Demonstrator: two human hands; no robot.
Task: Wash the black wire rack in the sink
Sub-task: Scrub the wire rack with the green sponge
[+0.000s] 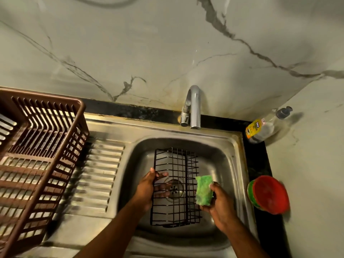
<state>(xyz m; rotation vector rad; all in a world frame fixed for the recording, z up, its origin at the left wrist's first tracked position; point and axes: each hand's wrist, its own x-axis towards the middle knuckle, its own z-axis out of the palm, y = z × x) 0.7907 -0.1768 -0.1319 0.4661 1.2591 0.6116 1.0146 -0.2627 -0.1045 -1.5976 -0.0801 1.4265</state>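
Black wire rack [175, 187] stands in the sink [230, 164]; left hand [149, 185] grips its 9 o'clock edge (fingers through the wires), right hand [219, 203] at 3 o'clock holds a green sponge [203, 189]

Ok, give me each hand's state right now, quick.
Left hand: gripping the left edge of the black wire rack in the sink.
Right hand: holding the green sponge beside the rack.
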